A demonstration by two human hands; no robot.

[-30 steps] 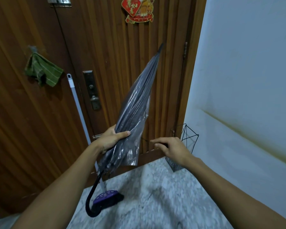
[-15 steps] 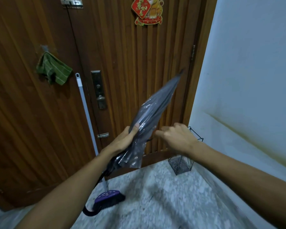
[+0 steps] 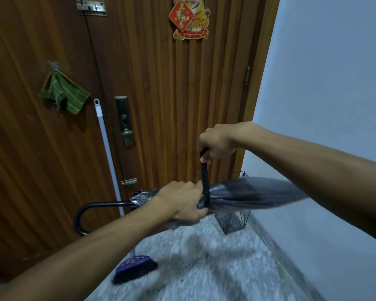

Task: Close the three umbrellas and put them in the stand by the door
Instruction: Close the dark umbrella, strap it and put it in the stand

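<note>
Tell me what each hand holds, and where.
Left hand grips the umbrella around its folded canopy; right hand pinches the free end of its strap.

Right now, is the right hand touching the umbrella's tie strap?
Touching. The head view shows the right hand pinching the top end of the black strap, pulled taut upward from the umbrella.

Facing you is a wooden door (image 3: 182, 94) with vertical grooves. A pale wall (image 3: 326, 83) adjoins it on your right. The floor (image 3: 215, 268) is speckled grey stone. A green cloth (image 3: 63, 92) and a red tiger decoration (image 3: 190, 17) hang on the wood; a broom (image 3: 109, 161) leans against it.
</note>
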